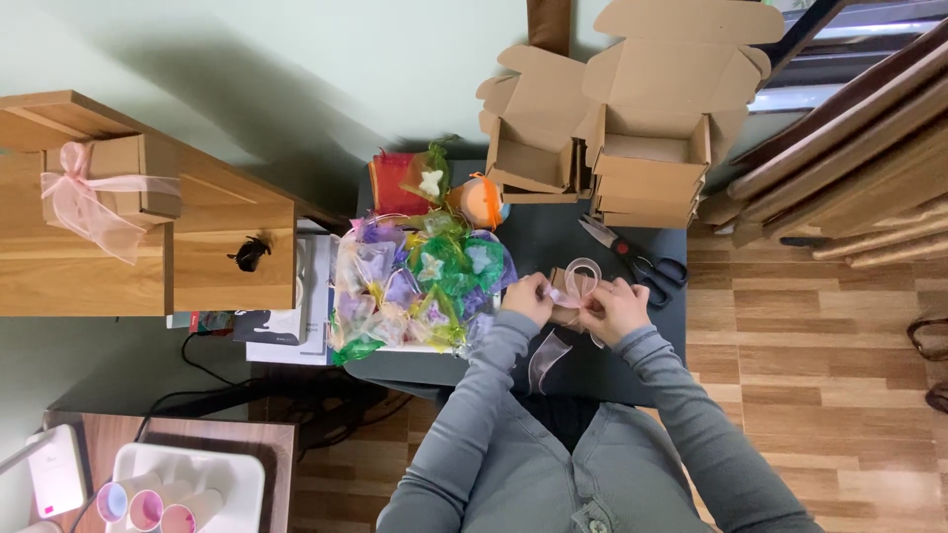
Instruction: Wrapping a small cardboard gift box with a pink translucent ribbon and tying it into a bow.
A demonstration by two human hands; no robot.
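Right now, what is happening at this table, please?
A person in a grey top sits at a dark table. The left hand and right hand hold a sheer pink ribbon and shape a loop over a small brown box, mostly hidden under the hands. Ribbon ends hang over the table edge. Black-handled scissors lie beside the right hand, a heap of coloured organza bags lies to the left, and open cardboard boxes stand behind.

One head-worn camera is looking almost straight down from well above, taking in the dark table (533,247) at frame centre, the person's grey sleeves rising from the bottom edge, wall above, wooden floor at right.
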